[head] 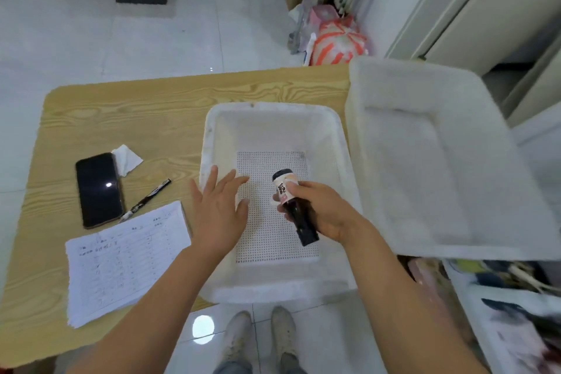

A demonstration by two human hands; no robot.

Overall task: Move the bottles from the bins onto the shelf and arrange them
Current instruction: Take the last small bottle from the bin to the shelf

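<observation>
we note our right hand [321, 209] clasping the dark bottle [296, 206] over the bin [273, 118]; left hand [218, 206] spread, empty. advise carrying it upright to the shelf.

Single head view, steep downward look, close over table [91, 106] and white bin [273, 114].

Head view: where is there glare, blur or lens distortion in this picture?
Head view: glare spots show on the phone screen and on the floor tile near the shoes; the second bin at right and the clutter in the lower right corner are smeared by blur; the wide lens bends the table edge; the bottle in the right hand stays fairly sharp.
</observation>
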